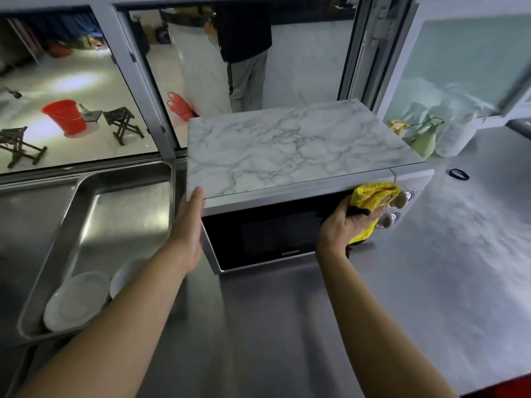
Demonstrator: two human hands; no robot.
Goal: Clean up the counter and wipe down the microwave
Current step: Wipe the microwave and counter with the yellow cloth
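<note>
1. Head view: the microwave [287,196] stands on the steel worktop [273,326], its back close to the window frame [161,116] and its marble-patterned top bare.
2. The left hand [188,225] lies flat with straight fingers against the microwave's left side, fingertips reaching the top left front corner; it grips nothing.
3. The right hand [349,224] presses a yellow cloth [370,196] against the front, at the right edge of the dark door where the control panel begins. The fingers curl round the bunched cloth, which covers part of the upper knob [402,198]; the lower knob [389,219] shows just beside the fingertips.
4. Left of the microwave a narrow strip of worktop separates it from the sink [94,225], whose rim runs alongside the left forearm. White plates [77,300] lie stacked in the sink's near corner.
5. In front of the microwave and to its right the worktop stretches wide toward the near edge.
6. A black ring [459,174] lies on the worktop just right of the microwave's rear corner; a green spray bottle [425,139] stands behind that corner.
</note>
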